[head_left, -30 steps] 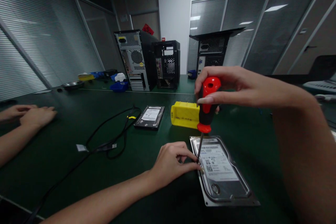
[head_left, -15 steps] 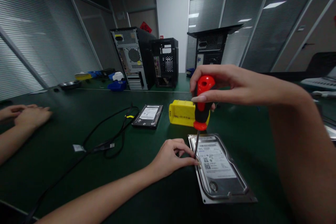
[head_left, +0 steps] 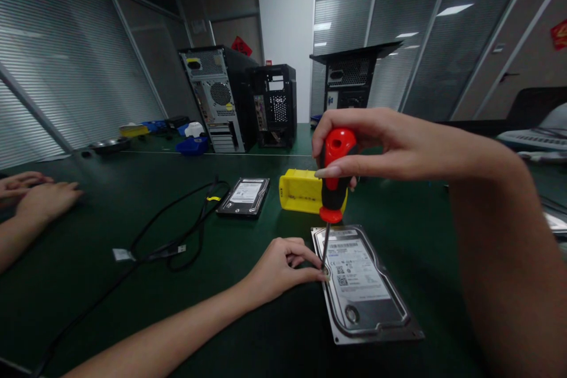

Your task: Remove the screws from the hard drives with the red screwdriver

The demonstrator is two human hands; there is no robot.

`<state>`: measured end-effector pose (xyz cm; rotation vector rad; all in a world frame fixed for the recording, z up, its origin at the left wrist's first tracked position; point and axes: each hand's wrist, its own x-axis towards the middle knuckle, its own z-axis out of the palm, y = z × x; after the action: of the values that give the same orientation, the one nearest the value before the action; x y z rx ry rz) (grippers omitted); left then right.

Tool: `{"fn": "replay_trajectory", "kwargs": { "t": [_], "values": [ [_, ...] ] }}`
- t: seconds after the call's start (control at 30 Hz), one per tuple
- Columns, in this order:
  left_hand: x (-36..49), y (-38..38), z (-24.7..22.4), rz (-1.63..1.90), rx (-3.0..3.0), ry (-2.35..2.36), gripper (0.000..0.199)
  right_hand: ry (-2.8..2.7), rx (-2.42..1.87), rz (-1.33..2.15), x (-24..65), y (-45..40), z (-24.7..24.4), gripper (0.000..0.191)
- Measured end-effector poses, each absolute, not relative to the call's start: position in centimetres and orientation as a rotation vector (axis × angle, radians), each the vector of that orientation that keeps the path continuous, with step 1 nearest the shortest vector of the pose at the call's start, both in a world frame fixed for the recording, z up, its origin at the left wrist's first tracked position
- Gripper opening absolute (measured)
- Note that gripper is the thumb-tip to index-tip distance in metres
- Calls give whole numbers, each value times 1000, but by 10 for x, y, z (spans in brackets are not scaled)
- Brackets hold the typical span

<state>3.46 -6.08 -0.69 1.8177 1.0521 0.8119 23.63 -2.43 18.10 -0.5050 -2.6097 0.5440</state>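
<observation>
A red and black screwdriver (head_left: 335,174) stands almost upright in my right hand (head_left: 376,142), whose fingers wrap round its handle. Its thin shaft runs down to the left edge of a silver hard drive (head_left: 365,271), lying label up on the green table. My left hand (head_left: 283,266) is closed in a pinch beside the shaft's tip, thumb and forefinger at the drive's edge. Whatever sits between those fingertips is hidden or too small to make out. Just behind the drive is a yellow plastic bin (head_left: 301,192), partly covered by the screwdriver and my right hand.
A second hard drive (head_left: 244,197) lies left of the bin, near a black USB cable (head_left: 163,253). Another person's hands (head_left: 46,198) rest at the far left. Computer cases (head_left: 217,100) and a small blue bin (head_left: 192,145) stand at the back.
The whole view has shifted slightly leftward, as if the camera turned right. Both hands and the screwdriver keep about the same place at the drive's edge.
</observation>
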Motion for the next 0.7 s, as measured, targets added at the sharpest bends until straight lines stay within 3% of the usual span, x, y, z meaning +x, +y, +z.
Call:
{"fn": "replay_trajectory", "kwargs": {
  "t": [0.7],
  "values": [
    [40,-63,-5,783,1777,1049,24,-2619,-528,542,234,-24,180,24]
  ]
}}
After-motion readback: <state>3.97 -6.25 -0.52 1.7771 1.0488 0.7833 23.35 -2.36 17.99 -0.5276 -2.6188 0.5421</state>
